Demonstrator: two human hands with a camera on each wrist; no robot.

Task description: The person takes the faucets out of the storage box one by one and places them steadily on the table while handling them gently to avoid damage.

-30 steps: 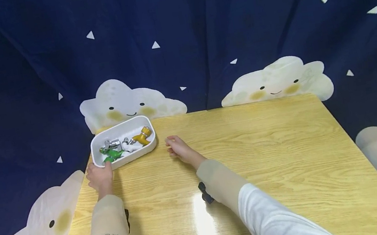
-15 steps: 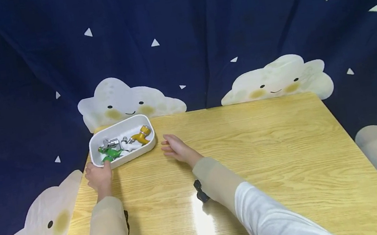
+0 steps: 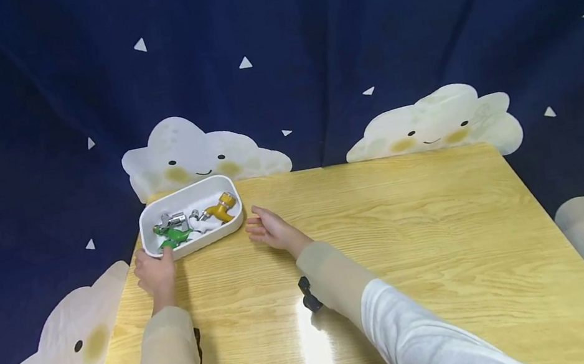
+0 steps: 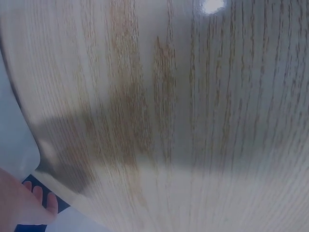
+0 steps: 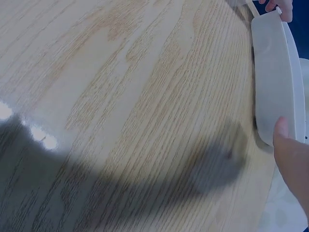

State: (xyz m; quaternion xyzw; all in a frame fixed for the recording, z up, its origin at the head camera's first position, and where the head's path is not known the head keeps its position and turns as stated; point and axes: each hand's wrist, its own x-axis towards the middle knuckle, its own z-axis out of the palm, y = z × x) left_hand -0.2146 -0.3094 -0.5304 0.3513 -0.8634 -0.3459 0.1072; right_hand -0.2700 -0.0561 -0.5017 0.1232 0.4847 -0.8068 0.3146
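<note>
A white oblong tray [image 3: 211,239] with rounded corners lies at the far left of the table. Inside it are small tap-like fittings: a yellow one [image 3: 221,210], a white one [image 3: 200,223], a green one [image 3: 178,235] and a silver one [image 3: 177,220]. My left hand [image 3: 156,274] grips the tray's near left corner, its thumb over the rim and its fingers outside. Just off the tray's right end is my right hand [image 3: 273,229], fingers loosely extended and holding nothing. The right wrist view shows its thumb [image 5: 282,129] overlapping the tray's end.
The wooden table [image 3: 403,241] extends to the right of the tray. Behind it hangs a dark blue curtain [image 3: 292,31] with white triangles and smiling clouds. A black wrist device [image 3: 309,296] sits under the right forearm.
My right hand has moved slightly left toward the tray's end, and its fingers have opened a little. The left hand keeps its grip on the tray, and the fittings lie as before.
</note>
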